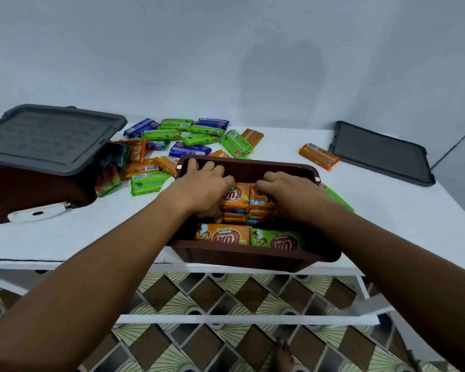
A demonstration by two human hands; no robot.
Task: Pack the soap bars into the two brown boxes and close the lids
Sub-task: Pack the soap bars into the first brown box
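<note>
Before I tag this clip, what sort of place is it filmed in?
Probably a room in a home: a plain white table against a bare painted wall, patterned floor covering below, and a bare foot on it.

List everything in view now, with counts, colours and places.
open brown box: one, brown, table's front centre, lid off
packed soap bars: several, orange and green, inside it; the hands hide the count
second brown box: one, brown, far left, tilted
grey lid: one, dark grey, on the second brown box
loose grey lid: one, dark grey, flat at far right
loose soap bars: pile of green, orange and blue, behind the open brown box; too overlapped to count
lone orange bar: one, beside the loose grey lid
table: one, white
left hand: on the packed soap bars, grip unclear
right hand: fingers curled on the packed soap bars
</note>
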